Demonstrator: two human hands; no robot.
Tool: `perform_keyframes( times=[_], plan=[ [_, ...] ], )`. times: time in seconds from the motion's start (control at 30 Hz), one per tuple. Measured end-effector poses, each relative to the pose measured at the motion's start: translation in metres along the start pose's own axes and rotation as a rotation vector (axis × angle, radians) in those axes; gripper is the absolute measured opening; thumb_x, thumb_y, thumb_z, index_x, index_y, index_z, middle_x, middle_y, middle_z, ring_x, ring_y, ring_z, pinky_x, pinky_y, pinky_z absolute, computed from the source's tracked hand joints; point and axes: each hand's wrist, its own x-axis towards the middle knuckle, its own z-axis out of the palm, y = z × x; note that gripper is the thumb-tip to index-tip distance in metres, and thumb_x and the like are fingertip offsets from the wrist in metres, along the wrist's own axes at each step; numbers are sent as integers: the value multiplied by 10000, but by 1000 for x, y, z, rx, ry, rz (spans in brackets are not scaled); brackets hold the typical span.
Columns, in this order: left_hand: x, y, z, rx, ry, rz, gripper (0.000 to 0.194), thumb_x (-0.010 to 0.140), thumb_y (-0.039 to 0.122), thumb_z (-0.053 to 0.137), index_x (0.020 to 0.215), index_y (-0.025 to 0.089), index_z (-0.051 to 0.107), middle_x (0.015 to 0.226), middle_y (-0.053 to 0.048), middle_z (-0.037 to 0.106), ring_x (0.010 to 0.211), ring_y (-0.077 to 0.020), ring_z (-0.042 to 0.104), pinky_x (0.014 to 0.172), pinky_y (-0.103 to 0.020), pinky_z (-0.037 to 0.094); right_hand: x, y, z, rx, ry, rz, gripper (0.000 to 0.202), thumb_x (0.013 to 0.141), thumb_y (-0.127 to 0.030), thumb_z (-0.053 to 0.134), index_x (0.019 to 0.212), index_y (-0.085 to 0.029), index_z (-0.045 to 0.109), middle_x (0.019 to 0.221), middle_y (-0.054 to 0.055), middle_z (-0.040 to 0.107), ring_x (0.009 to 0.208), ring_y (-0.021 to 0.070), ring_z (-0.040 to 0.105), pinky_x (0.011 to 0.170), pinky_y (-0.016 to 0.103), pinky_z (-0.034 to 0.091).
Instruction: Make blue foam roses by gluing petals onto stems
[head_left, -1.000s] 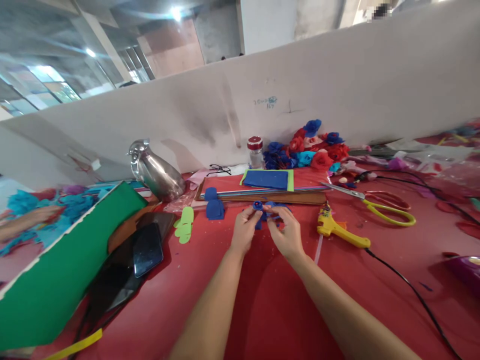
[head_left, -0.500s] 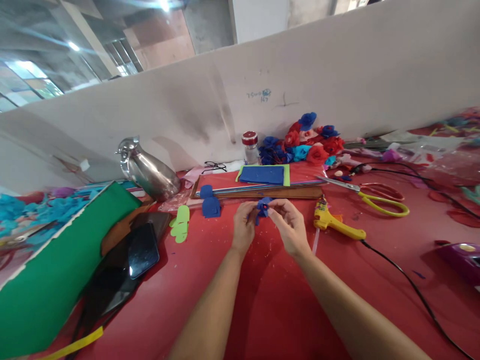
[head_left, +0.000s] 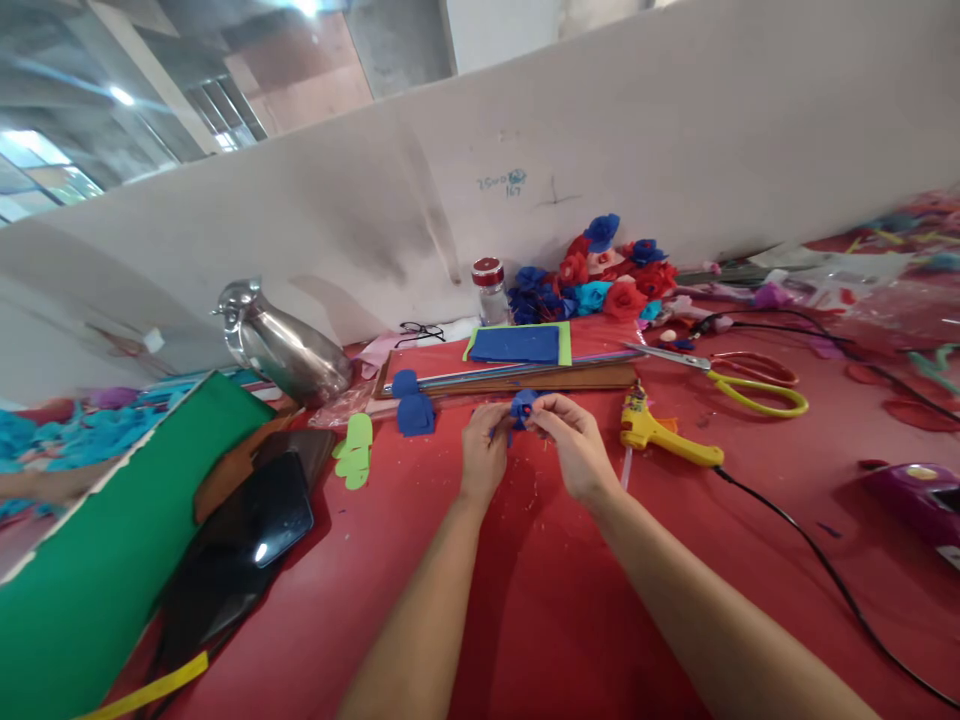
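Note:
A small blue paper flower (head_left: 523, 405) with a red spot at its centre is held between my hands over the red table (head_left: 555, 620). My left hand (head_left: 484, 450) pinches its left side, fingers closed. On its right side, my right hand (head_left: 574, 440) grips a petal between thumb and fingertips. Blue paper petals (head_left: 415, 414) and light green paper pieces (head_left: 355, 452) lie to the left. Just to the right rests a yellow glue gun (head_left: 667, 437), with red-and-yellow-handled scissors (head_left: 757, 385) behind it.
Behind are a board (head_left: 600, 377) bearing a blue paper stack (head_left: 517, 344), a jar (head_left: 491, 290), a metal jug (head_left: 281, 345) and a heap of paper flowers (head_left: 622, 285). A phone (head_left: 281, 510) and green panel (head_left: 112, 560) stand left. Another person's arm (head_left: 56, 484) shows at far left.
The view has shifted slightly, so most objects appear a little further left. My right fingers have moved on the flower's petals. Another person's arm has appeared behind the green panel.

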Motion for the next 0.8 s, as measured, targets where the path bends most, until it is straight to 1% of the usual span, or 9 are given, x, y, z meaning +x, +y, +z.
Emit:
perform_keyframes(
  times=[0.13,0.33,0.53,0.7,0.8],
  plan=[
    [-1,1,1,-49,-1,-62,185,828,274,529,809,209,702,830,-37,675,808,-169,578,771,-283,455,0,0,1,36,-5,25,192,604,-349,718,643,-203,600,607,-28,585,590,117,500,624,260,370],
    [-3,0,2,-108,25,-148,197,816,308,544,777,193,698,771,-23,646,767,-159,561,725,-267,450,-2,0,3,112,-39,87,226,591,-373,742,635,-196,609,593,-26,593,573,107,485,604,249,356],
    [-3,0,1,-92,16,-120,193,813,280,539,819,208,718,826,-30,678,826,-173,575,811,-306,454,-2,-3,4,83,-55,115,236,565,-369,752,617,-193,604,580,-27,589,549,102,471,587,251,347],
    [-3,-1,1,-135,34,-141,183,800,269,547,843,214,715,878,-35,689,851,-180,582,820,-319,458,-2,-2,5,123,-68,123,201,556,-319,748,621,-198,602,582,-38,564,548,96,457,578,244,352],
    [-3,0,2,-159,40,-152,171,790,271,551,815,206,707,849,-31,679,827,-172,579,806,-309,457,-3,0,4,178,-98,144,185,583,-313,732,621,-197,593,569,-38,551,542,95,451,568,237,353]
  ],
)
